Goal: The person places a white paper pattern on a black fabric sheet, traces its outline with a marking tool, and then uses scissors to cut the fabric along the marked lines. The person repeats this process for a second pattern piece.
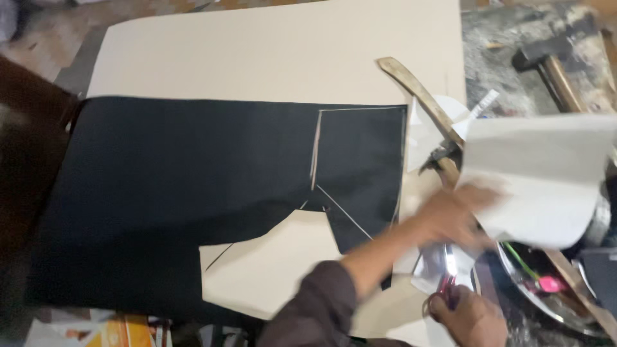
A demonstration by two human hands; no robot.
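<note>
Left hand [459, 215] gripping white paper [546, 180]; right hand [472, 315] closed on scissors [447, 289].

Left fingers blurred, pinched on the sheet's left edge at right of frame, sheet lifted and curling. Right fingers through the reddish scissor loops at bottom right, blades hidden. Paper probably light, floppy, easily creased: best held near an edge, as here. One paper sheet, one pair of scissors. Further out: one black fabric [193, 193] with chalk lines across centre-left, on one tan board [276, 51]; one hammer [546, 58] upper right; one metal bowl [553, 289] lower right; one wooden stick [418, 96].
</note>
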